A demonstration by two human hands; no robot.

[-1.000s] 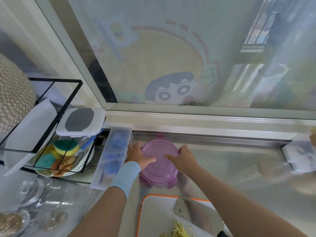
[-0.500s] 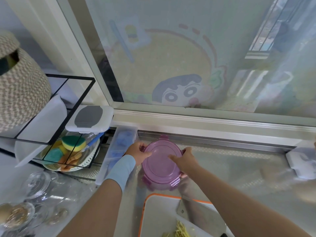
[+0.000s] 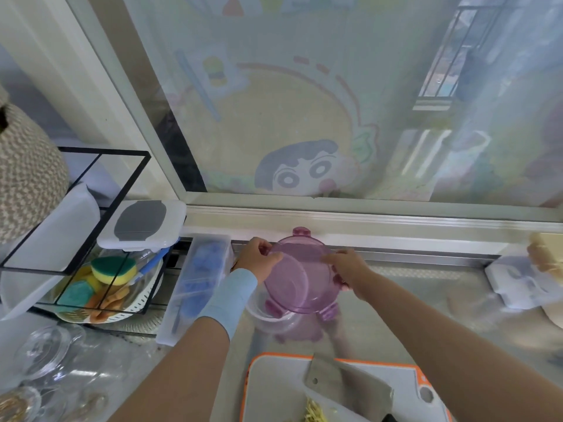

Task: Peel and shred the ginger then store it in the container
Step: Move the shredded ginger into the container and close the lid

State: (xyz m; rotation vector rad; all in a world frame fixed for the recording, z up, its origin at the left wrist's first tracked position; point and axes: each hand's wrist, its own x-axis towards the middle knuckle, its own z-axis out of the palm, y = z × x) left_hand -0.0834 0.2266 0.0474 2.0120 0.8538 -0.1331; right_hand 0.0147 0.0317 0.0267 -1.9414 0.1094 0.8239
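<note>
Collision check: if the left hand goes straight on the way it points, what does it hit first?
The lid, which the left hand holds at its edge. Beyond it, likely the window sill; depth is unclear.

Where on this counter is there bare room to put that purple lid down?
Barest for the purple lid: the counter right of the clear container, up to the white box. A narrow strip lies between cutting board and long tray. The left, with rack and glassware, is crowded.
</note>
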